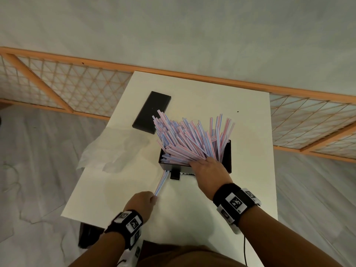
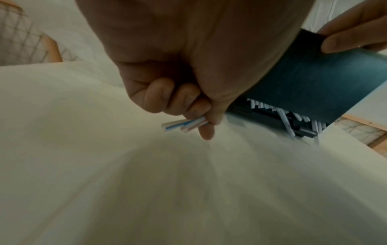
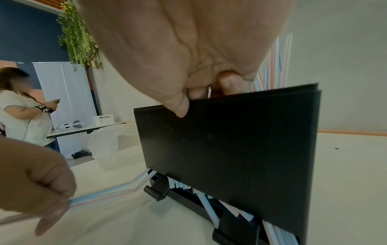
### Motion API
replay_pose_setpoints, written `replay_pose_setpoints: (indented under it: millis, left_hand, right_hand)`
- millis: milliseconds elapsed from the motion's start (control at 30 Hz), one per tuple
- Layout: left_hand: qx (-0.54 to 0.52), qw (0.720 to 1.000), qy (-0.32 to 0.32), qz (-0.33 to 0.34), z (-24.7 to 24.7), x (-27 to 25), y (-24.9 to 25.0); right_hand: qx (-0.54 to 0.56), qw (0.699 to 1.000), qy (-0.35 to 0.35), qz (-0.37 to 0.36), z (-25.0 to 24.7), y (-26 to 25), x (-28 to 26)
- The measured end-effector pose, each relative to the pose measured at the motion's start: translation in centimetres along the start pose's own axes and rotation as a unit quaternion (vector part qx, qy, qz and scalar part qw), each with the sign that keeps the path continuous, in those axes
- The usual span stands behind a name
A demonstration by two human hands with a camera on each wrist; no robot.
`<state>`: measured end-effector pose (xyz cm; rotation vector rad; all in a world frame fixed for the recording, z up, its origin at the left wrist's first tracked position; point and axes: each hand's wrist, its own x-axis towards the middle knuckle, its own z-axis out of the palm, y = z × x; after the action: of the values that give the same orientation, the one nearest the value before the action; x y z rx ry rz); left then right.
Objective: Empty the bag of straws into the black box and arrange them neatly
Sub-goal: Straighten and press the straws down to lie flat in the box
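The black box (image 1: 228, 157) stands on the white table, stuffed with striped pink and blue straws (image 1: 188, 137) that fan out upward and to the left. My right hand (image 1: 208, 168) grips the box's near wall, thumb on the outer face (image 3: 230, 149), fingers curled over the rim. A few straws (image 1: 161, 183) stick out from the slot at the box's base toward me. My left hand (image 1: 152, 198) pinches their near ends (image 2: 184, 124) just above the table. The straws bend near the slot in the right wrist view (image 3: 104, 194).
The black lid (image 1: 152, 112) lies flat behind and left of the box. A crumpled clear plastic bag (image 1: 115, 149) hangs over the table's left edge. Bare tabletop (image 1: 192, 209) lies between me and the box. Another person (image 3: 21, 116) stands far off.
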<state>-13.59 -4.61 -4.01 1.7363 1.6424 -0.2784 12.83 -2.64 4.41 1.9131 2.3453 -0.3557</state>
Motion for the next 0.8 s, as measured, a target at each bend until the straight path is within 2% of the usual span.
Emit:
replay_pose_setpoints:
  millis: [100,200,300,367,433,533,600,667,800]
  left_hand:
    - [0.017,0.998,-0.059,0.008,0.1,-1.7,-1.1]
    - [0.048,0.992,-0.095,0.066,-0.3,-4.4,-1.1]
    - [0.069,0.989,-0.012,0.131,-1.6,-6.6,-0.4]
    - [0.088,0.978,0.072,0.175,-3.3,-7.1,1.1]
    - [0.105,0.962,0.133,0.213,-5.7,-7.1,3.3]
    - [0.166,0.921,0.241,0.256,-9.5,-5.8,6.9]
    - [0.205,0.906,0.262,0.260,-11.6,-4.5,9.1]
    - [0.240,0.902,0.253,0.256,-13.3,-3.1,10.4]
    - [0.278,0.895,0.215,0.274,-14.8,-1.1,11.9]
  right_hand:
    - [-0.003,1.000,0.006,-0.005,0.1,0.0,0.0]
    - [0.006,1.000,-0.004,-0.008,0.1,0.1,-0.1]
    - [0.029,0.999,-0.027,-0.035,-0.4,0.5,0.0]
    - [0.112,0.993,-0.031,-0.020,-1.5,1.2,-0.1]
    - [0.171,0.985,-0.006,0.005,-3.0,2.0,-0.5]
    - [0.177,0.982,0.045,0.046,-5.3,3.5,-1.5]
    - [0.151,0.983,0.083,0.064,-6.3,4.3,-2.3]
    - [0.173,0.974,0.114,0.091,-7.0,5.0,-3.1]
    - [0.179,0.970,0.106,0.126,-6.8,6.2,-4.6]
